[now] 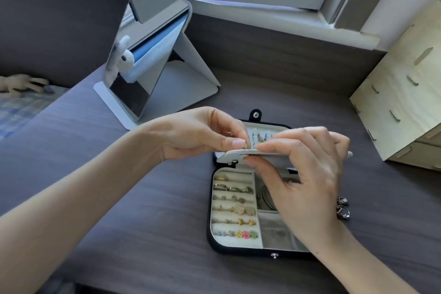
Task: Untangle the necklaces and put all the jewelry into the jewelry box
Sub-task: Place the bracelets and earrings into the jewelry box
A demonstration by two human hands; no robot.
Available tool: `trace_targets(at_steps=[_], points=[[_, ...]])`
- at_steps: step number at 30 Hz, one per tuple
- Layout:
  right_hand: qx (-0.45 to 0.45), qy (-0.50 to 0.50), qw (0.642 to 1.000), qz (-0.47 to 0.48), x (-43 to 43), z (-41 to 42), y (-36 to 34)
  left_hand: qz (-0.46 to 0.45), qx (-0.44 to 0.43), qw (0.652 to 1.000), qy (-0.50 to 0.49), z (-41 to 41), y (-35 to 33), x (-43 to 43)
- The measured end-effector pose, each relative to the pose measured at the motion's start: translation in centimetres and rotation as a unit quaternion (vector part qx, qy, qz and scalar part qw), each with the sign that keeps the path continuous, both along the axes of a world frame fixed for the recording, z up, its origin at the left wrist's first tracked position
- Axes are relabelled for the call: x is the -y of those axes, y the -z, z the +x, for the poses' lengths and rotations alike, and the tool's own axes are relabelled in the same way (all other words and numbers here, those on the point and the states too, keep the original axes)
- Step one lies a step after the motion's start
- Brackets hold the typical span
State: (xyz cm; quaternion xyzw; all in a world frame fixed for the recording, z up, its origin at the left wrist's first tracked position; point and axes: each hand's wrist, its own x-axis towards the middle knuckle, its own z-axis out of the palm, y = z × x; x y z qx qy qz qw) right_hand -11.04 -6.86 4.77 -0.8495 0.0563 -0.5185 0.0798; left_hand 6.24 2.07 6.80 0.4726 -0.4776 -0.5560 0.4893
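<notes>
Over jewelry box [209, 222], right hand [307, 174] pinching flap [229, 156]

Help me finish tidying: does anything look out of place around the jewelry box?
Yes: a few silver pieces lie loose on the desk, just right of the jewelry box by the right hand, outside every compartment. Nothing looks spilled or broken.

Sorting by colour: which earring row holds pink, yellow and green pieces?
The frontmost row of the jewelry box; rows behind it show only gold, silver or cream pieces.
</notes>
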Motion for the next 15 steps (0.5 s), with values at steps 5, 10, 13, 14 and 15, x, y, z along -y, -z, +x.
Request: trace_targets(at_steps=[5, 10, 13, 14, 15], points=[[-0.008, 0.010, 1.000, 0.003, -0.1, -0.1, -0.2, -0.013, 0.025, 1.000, -0.007, 0.1, -0.3, 0.1], [-0.009, 0.011, 1.000, 0.004, -0.2, -0.1, -0.3, -0.038, 0.104, 0.994, -0.005, 0.4, -1.5, 0.0], [-0.008, 0.013, 1.000, 0.002, -0.2, -0.1, -0.3, -0.054, 0.165, 0.985, 0.005, 0.7, -2.3, 0.1], [-0.007, 0.014, 1.000, 0.003, -0.2, -0.1, -0.2, -0.058, 0.188, 0.980, 0.012, 0.7, -2.5, 0.1], [-0.006, 0.015, 1.000, 0.003, -0.3, -0.1, -0.2, -0.060, 0.213, 0.975, 0.020, 0.7, -2.8, 0.2]])
